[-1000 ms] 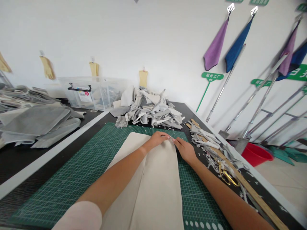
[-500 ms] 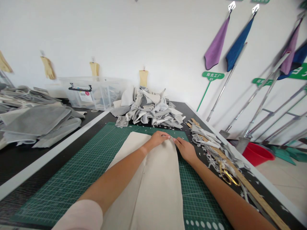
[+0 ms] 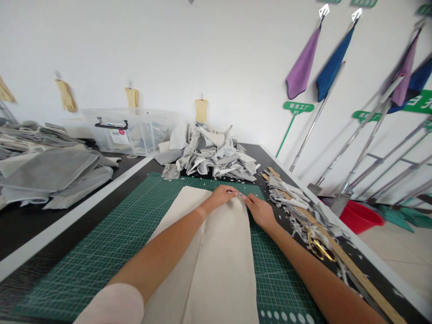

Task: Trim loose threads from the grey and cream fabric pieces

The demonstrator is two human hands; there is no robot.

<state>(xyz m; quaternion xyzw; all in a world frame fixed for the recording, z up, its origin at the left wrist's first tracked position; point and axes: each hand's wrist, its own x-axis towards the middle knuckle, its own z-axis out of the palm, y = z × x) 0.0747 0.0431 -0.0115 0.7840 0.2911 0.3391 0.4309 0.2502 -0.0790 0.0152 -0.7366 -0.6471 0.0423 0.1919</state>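
Observation:
A long cream piece of fabric, with a fold or seam running down its length, lies over the green cutting mat. At its far right corner my left hand pinches the edge between thumb and fingers. Close beside it, my right hand is closed on the same corner, its fingertips nearly meeting those of the left. A small greyish bit of edge shows between the two hands; I cannot make out its detail. Both forearms reach forward, the left one across the fabric.
Grey and white cloth scraps are heaped beyond the mat. Stacked grey cloths and a clear plastic box stand left. Along the right lie gold-handled scissors, a wooden ruler and trimmings. A red bucket is past the table edge.
Both hands keep their grip at the fabric's corner, the right hand having shifted very slightly. The whole view has moved a little; otherwise things lie as before.

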